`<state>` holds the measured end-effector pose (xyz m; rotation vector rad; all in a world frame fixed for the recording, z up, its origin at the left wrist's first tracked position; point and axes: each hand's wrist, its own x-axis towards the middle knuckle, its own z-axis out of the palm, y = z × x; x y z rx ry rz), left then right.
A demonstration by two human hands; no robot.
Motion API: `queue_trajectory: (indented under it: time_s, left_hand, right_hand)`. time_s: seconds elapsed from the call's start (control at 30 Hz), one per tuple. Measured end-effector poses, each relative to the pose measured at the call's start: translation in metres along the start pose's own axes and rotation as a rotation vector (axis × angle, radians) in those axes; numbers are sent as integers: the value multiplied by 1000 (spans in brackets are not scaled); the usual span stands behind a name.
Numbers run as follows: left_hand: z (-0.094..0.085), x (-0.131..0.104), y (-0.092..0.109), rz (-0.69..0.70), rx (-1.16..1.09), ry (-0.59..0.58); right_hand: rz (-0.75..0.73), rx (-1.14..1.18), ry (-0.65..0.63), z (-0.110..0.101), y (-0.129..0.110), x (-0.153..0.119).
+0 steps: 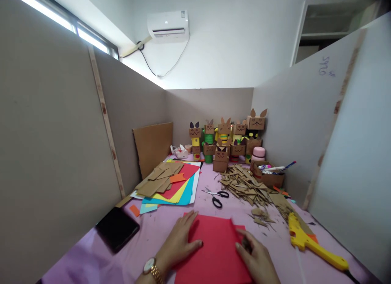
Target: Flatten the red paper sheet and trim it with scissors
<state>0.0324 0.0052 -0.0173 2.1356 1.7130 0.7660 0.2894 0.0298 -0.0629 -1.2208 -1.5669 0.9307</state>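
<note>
A sheet of red paper (214,247) lies on the table in front of me, at the bottom middle of the head view. My left hand (186,235) rests on its left side with fingers outstretched, holding nothing. At the right edge, my right hand (252,251) has its fingers curled around the paper's border, which looks slightly raised or folded there. A bit of red shows beyond that edge, perhaps a second layer. Scissors (216,195) with black handles lie partly spread beyond the paper, apart from both hands.
Coloured paper sheets (183,196) and cardboard pieces (160,180) lie left, near a black tablet-like object (117,229). Cardboard scraps (244,184), a box of pens (269,178) and a yellow glue gun (314,243) are right. Several cardboard animal figures (224,129) stand at the back.
</note>
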Motion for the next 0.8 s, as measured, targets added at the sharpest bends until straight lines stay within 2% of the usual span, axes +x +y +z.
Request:
queue_trajectory:
  time_s: [0.07, 0.17, 0.23, 0.3, 0.37, 0.5, 0.67, 0.8]
  left_hand:
    - [0, 1, -2, -18, -36, 78]
    - [-2, 4, -7, -119, -76, 247]
    - [-2, 4, -10, -178, -77, 308]
    - [-1, 3, -9, -167, -55, 282]
    - [-1, 1, -5, -111, -12, 202]
    - [-4, 0, 6, -72, 92, 98]
    - [-7, 8, 10, -116, 126, 60]
    - [1, 7, 16, -118, 15, 110]
  right_hand:
    - [-27, 40, 59, -4, -1, -2]
    - [13, 243, 467, -10, -2, -8]
    - [51, 424, 631, -12, -6, -12]
    - [77, 539, 633, -11, -10, -16]
    - [85, 567, 616, -10, -12, -18]
    - [140, 622, 537, -12, 1, -15]
    - [181, 624, 429, -18, 25, -5]
    - [175, 584, 474, -15, 29, -2]
